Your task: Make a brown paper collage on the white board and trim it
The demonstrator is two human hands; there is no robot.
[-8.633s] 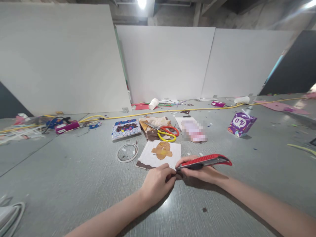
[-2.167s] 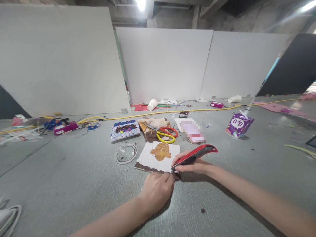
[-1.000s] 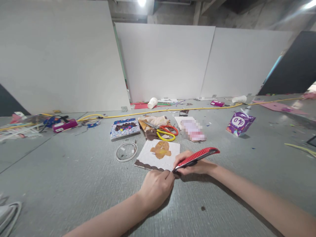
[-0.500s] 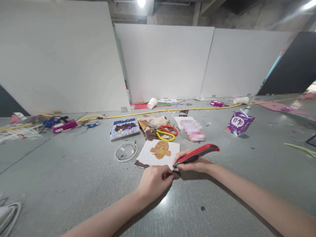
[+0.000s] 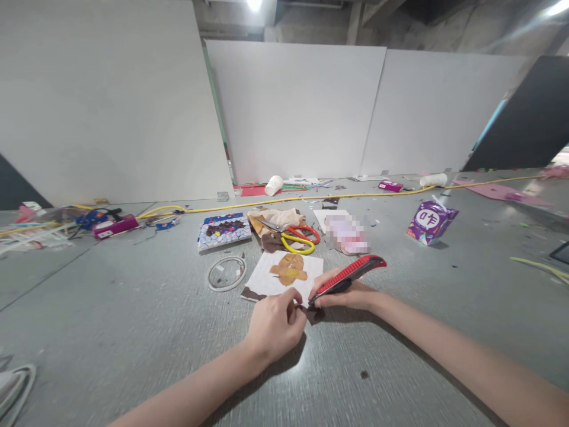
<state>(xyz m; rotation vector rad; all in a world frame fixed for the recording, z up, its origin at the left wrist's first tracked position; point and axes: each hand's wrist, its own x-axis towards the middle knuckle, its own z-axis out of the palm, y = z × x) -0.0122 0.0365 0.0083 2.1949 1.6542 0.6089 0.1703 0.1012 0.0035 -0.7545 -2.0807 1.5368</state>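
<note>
My right hand (image 5: 342,292) is closed round a red and black utility knife (image 5: 355,276), its tip pointing down at the near right corner of a white panel (image 5: 258,279). On the panel are orange-brown cut pieces (image 5: 288,270), and a dark brown strip (image 5: 254,295) runs along its near edge. Beside the knife tip, my left hand (image 5: 278,323) rests at that near edge with fingers curled; a dark brown scrap (image 5: 315,315) sticks out at its fingertips. The curled fingers partly hide what they pinch.
Behind the panel lie scissors (image 5: 297,240) on crumpled cloth (image 5: 271,220), a mosaic-covered board (image 5: 224,232) and a partly blurred pink item (image 5: 347,232). A white ring (image 5: 226,274) lies left. A purple packet (image 5: 431,222) stands right. A yellow cable (image 5: 284,200) crosses behind.
My left hand has drawn slightly back and left from the corner, and more of the dark brown scrap shows. The knife has shifted slightly left and down with my right hand.
</note>
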